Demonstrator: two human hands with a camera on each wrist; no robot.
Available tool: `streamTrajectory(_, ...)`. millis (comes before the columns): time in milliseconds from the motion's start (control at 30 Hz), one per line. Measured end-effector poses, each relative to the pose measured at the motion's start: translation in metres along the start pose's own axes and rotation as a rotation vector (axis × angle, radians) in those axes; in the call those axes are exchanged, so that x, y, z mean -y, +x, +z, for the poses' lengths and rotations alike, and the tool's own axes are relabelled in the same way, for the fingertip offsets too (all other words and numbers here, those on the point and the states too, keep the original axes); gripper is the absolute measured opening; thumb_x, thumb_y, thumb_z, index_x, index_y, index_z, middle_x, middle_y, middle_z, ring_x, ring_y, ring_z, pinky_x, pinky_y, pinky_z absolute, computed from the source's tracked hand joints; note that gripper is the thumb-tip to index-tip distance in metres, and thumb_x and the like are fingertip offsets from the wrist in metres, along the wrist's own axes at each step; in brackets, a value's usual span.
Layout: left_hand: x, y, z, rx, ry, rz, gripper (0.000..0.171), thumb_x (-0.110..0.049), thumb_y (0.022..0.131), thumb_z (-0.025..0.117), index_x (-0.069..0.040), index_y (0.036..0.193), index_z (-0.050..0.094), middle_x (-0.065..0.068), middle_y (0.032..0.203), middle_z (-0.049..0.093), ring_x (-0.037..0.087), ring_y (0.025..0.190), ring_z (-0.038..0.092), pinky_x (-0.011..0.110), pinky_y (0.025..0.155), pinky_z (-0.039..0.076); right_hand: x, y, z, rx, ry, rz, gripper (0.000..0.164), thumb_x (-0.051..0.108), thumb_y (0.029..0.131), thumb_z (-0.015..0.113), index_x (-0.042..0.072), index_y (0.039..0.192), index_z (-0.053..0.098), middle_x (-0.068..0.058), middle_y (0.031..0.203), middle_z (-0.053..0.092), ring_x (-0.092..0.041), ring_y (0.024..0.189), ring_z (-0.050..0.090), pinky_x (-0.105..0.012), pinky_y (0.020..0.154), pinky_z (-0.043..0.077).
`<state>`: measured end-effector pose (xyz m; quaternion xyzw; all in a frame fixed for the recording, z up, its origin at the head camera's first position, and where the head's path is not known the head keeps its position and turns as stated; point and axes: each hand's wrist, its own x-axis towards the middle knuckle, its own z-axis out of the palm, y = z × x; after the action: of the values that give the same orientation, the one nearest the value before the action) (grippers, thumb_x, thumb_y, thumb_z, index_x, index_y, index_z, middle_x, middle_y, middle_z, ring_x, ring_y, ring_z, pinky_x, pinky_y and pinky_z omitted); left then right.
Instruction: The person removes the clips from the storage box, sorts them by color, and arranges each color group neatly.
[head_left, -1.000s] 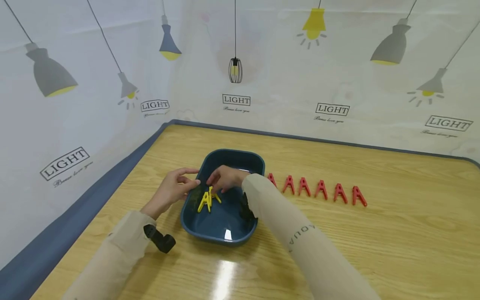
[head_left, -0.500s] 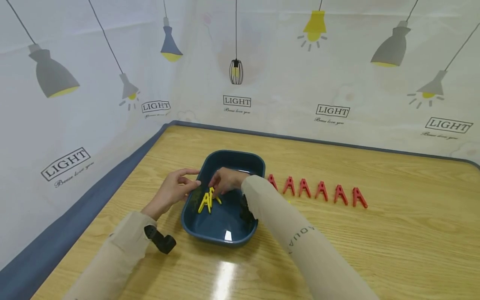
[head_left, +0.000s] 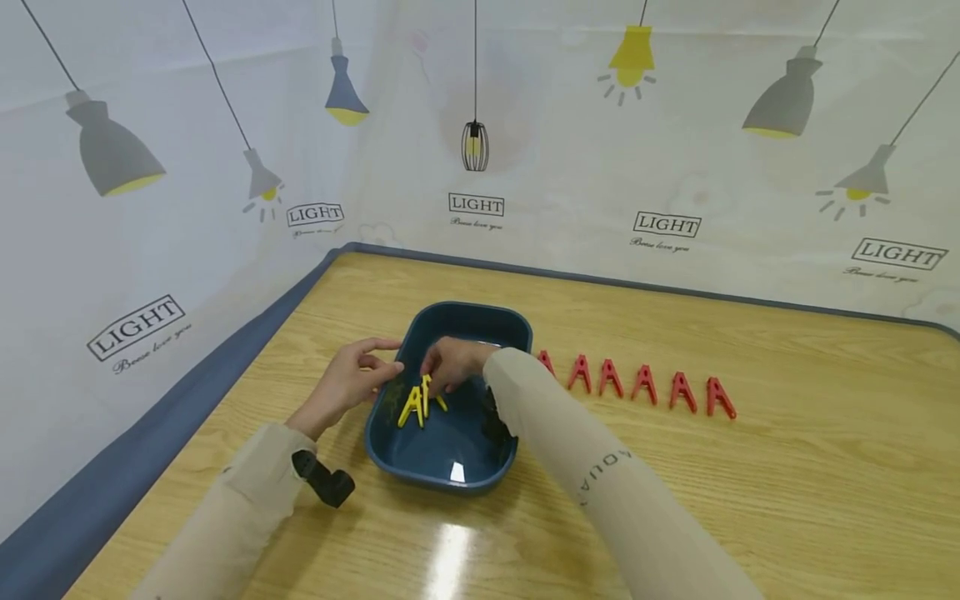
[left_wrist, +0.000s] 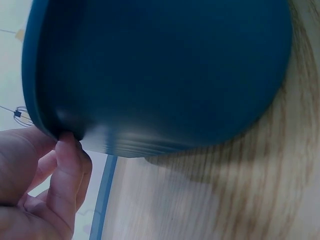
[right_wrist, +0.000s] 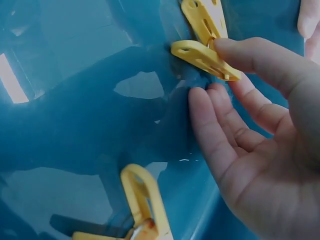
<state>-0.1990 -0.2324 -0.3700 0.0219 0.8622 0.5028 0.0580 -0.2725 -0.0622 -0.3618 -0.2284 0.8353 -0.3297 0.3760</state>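
In the head view a dark blue plastic bin (head_left: 442,479) sits on the table. My left hand (head_left: 348,383) pinches its left rim between thumb and fingers. Inside the bin, my right hand (head_left: 456,363) reaches down and pinches a yellow clothespin (head_left: 426,398). The right wrist view has the thumb on this clothespin (right_wrist: 202,60), with the index finger behind it and the other fingers loosely bent. Another yellow clothespin (head_left: 411,408) lies to its left on the bin floor; its spring end (right_wrist: 145,230) is cut off by the right wrist view's lower edge.
Several red clothespins (head_left: 646,384) form a row on the wooden table (head_left: 825,467) right of the bin. The right sleeve (head_left: 600,467) crosses the bin's right rim and hides part of it. A lamp-printed cloth (head_left: 555,150) hangs behind and to the left.
The yellow clothespin in my right hand has turned slightly and now looks narrower from above. My left hand keeps its place on the rim. The head view has shifted a little.
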Motion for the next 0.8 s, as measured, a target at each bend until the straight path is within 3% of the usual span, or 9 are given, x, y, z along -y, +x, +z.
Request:
streamTrajectory(433,-0.003,0.0,0.001,0.016,-0.016,0.004,0.041,-0.014,0.087,0.057,-0.005,0.126,0.047,0.021,0.093,0.06,0.018,0.066,0.054,0.032,0.057,0.051,0.009,-0.009,-0.002,-0.013,-0.01,-0.035,0.025,-0.002,0.078,0.064,0.004,0.101,0.054,-0.007,0.085,0.056,-0.015,0.072,0.053,-0.027,0.068,0.049)
streamTrajectory(800,-0.003,-0.001,0.001,0.017,-0.022,0.004,0.041,-0.015,0.087,0.057,-0.005,0.126,0.047,0.024,0.095,0.059,0.025,0.07,0.056,0.033,0.058,0.051,0.015,-0.019,-0.015,-0.069,-0.008,-0.082,0.019,0.001,0.082,0.06,0.004,0.1,0.054,-0.008,0.089,0.058,-0.018,0.075,0.058,-0.029,0.068,0.05)
